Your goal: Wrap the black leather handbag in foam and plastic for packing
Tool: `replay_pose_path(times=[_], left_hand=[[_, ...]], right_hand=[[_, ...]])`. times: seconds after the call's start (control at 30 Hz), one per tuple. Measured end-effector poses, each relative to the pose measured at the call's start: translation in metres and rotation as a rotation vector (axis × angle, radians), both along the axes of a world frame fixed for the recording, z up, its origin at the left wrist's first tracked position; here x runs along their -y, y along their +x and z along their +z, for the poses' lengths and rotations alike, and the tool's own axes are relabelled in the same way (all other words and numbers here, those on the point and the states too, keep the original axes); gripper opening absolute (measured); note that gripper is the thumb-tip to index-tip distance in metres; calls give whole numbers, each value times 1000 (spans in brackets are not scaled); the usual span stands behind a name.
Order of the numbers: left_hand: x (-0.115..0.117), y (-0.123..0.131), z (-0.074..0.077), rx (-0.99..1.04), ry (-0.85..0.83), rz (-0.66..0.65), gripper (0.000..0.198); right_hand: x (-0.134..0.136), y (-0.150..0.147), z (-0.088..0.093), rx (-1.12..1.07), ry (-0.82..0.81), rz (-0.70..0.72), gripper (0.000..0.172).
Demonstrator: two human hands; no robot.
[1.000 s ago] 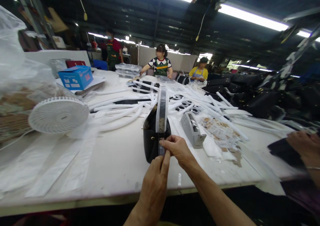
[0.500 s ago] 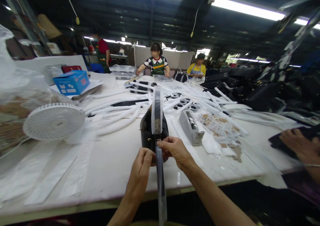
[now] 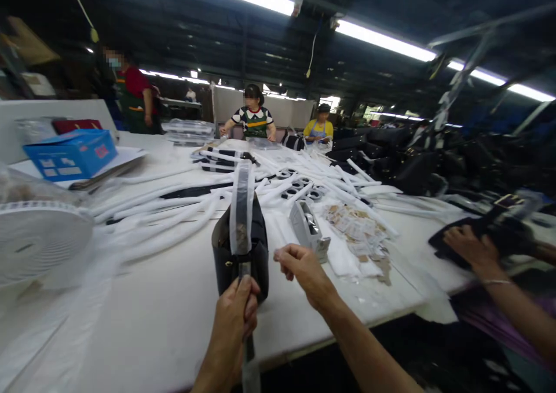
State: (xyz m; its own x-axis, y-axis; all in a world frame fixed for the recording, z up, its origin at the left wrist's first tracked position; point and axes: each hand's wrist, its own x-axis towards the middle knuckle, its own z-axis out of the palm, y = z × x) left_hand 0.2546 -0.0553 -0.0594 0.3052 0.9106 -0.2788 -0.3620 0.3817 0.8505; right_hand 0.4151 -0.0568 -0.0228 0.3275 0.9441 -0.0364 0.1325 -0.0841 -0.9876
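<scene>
One black handbag (image 3: 259, 251) stands on the white table (image 3: 143, 318) in the head view, its strap (image 3: 245, 270) clamped in the grip of the left hand (image 3: 232, 312). The right hand (image 3: 307, 274) curls just beside it; whether its fingertips meet, I cannot tell. Printing on the blue box (image 3: 72, 155) is too small to read. Fluorescent tubes (image 3: 384, 40) hang under a dark roof (image 3: 243, 34).
</scene>
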Motion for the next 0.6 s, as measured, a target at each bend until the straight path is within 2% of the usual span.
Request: replay_pose_path(times=[0.13, 0.2, 0.27, 0.43, 0.6], left_hand=[[1, 1, -1, -9, 3, 13, 58], [2, 2, 1, -13, -7, 27, 56], [3, 2, 2, -19, -10, 42, 54], [5, 0, 3, -30, -8, 45, 57], [5, 0, 1, -42, 3, 41, 56]], right_hand=[[2, 91, 9, 283, 23, -330, 35], [-2, 129, 8, 353, -9, -396, 33], [-10, 152, -1, 382, -80, -389, 31], [-34, 164, -28, 342, -232, -292, 29], [-51, 162, -37, 278, -245, -251, 25]])
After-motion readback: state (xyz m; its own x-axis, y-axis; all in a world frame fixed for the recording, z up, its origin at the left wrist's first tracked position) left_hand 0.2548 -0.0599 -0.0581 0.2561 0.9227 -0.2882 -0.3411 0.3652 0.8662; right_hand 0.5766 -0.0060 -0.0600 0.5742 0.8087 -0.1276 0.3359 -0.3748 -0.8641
